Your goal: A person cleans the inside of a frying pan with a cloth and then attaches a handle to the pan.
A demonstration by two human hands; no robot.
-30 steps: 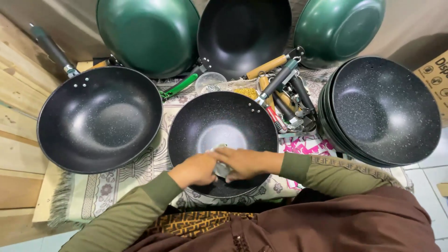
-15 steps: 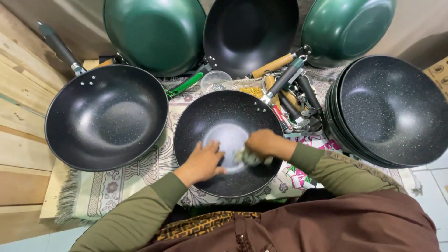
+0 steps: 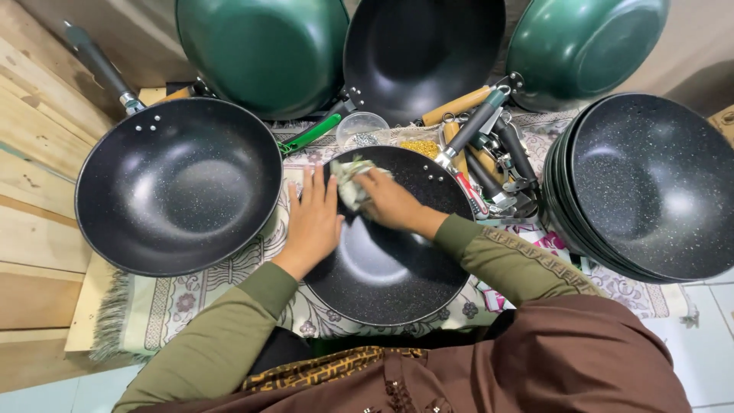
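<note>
**Cloth pressed inside a black wok**

A crumpled cloth is held against the far inner wall of the middle wok, which lies on a patterned mat. The cloth is clamped under the curled fingers of the right hand. The left hand is laid flat on the wok's left rim, fingers together and straight. A larger black wok is seen to the left, a stack of woks to the right. Loose handles are piled just behind, beside a small clear bowl.

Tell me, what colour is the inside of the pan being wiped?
Black with pale speckles, seen in the head view on the pan.
</note>
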